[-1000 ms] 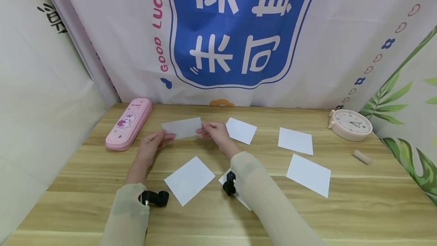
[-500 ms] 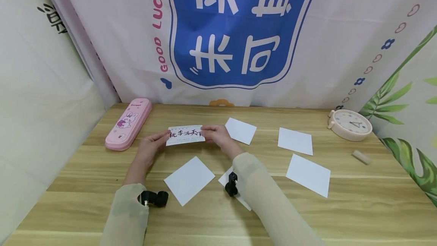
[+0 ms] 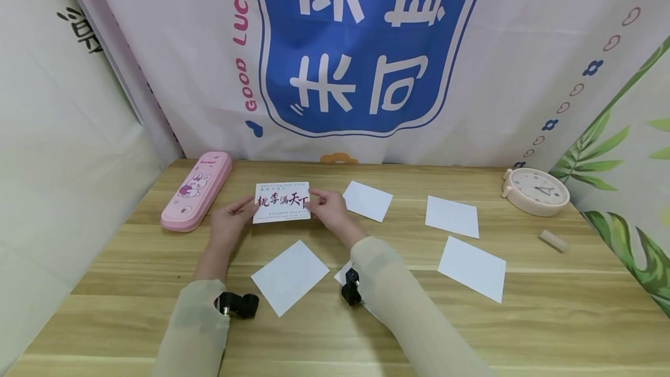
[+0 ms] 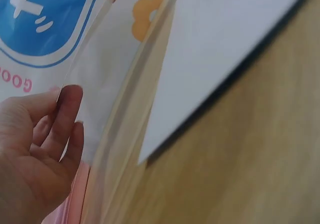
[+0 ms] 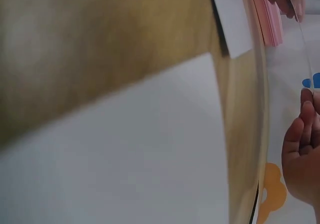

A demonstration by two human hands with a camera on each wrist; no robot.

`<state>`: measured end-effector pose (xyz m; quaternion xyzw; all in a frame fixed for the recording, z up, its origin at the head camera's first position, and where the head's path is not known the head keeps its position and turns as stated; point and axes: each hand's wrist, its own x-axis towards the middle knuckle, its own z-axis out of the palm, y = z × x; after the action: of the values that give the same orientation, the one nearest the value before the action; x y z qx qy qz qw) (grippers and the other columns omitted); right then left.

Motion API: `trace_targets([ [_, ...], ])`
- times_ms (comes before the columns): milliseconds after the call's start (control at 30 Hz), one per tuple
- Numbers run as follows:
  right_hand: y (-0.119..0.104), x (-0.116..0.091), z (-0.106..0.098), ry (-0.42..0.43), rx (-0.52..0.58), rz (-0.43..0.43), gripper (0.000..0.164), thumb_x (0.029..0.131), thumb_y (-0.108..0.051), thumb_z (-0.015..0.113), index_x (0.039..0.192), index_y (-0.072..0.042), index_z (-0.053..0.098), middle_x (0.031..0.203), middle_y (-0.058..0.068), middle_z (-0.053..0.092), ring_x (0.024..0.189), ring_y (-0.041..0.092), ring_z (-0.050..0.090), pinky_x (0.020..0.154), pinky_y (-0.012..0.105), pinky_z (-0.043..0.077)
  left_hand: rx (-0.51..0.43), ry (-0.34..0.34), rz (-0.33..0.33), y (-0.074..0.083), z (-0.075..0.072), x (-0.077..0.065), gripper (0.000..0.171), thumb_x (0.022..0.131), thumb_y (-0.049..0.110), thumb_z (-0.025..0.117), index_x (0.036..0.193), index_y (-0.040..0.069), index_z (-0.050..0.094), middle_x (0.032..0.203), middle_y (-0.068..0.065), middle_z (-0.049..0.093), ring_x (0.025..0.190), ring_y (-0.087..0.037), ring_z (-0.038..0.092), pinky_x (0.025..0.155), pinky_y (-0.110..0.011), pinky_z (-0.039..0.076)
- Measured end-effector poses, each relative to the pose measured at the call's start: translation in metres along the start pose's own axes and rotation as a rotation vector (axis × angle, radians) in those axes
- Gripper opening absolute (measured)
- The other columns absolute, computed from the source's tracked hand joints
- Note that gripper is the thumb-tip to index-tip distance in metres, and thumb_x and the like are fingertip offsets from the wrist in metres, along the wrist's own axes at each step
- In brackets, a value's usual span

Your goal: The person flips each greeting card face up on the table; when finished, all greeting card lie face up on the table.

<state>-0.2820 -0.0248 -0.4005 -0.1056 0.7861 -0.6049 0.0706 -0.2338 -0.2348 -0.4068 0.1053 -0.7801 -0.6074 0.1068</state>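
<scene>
A white card (image 3: 281, 202) with dark red Chinese lettering faces me, held up at the back left of the table. My left hand (image 3: 229, 221) pinches its left edge between thumb and fingers, and my right hand (image 3: 331, 209) pinches the right edge. Seen from the left wrist, the card is nearly edge-on, a thin line running up from the left fingertips (image 4: 70, 92). The right wrist view shows the same thin edge between both hands. Below the card lies a blank white card (image 3: 290, 278); another white card (image 3: 342, 273) is partly hidden under my right forearm.
Three more white cards lie to the right: a back one (image 3: 368, 201), a middle one (image 3: 452, 216) and a nearer one (image 3: 473, 269). A pink pencil case (image 3: 196, 192) stands at the back left. At the right are a pink clock (image 3: 536, 192) and a small wooden block (image 3: 553, 241).
The held card first showed a blank pale side, then turned to its lettered side. Since half a second ago it has tilted up further, showing more of its face.
</scene>
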Motion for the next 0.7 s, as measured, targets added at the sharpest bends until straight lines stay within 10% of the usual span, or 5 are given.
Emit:
trace_targets([
  [700,-0.001,0.004,0.013,-0.02,-0.059,-0.003,0.037,0.079,-0.002,0.059,0.115,0.002,0.052,0.064,0.006,0.054,0.055,0.022,0.054,0.045,0.019,0.039,0.127,-0.027,-0.031,-0.002,-0.001,0.009,0.04,0.081,0.016,0.06,0.117,0.002,0.053,0.104,-0.016,0.055,0.09,-0.015,0.047,0.073,-0.016,0.04],
])
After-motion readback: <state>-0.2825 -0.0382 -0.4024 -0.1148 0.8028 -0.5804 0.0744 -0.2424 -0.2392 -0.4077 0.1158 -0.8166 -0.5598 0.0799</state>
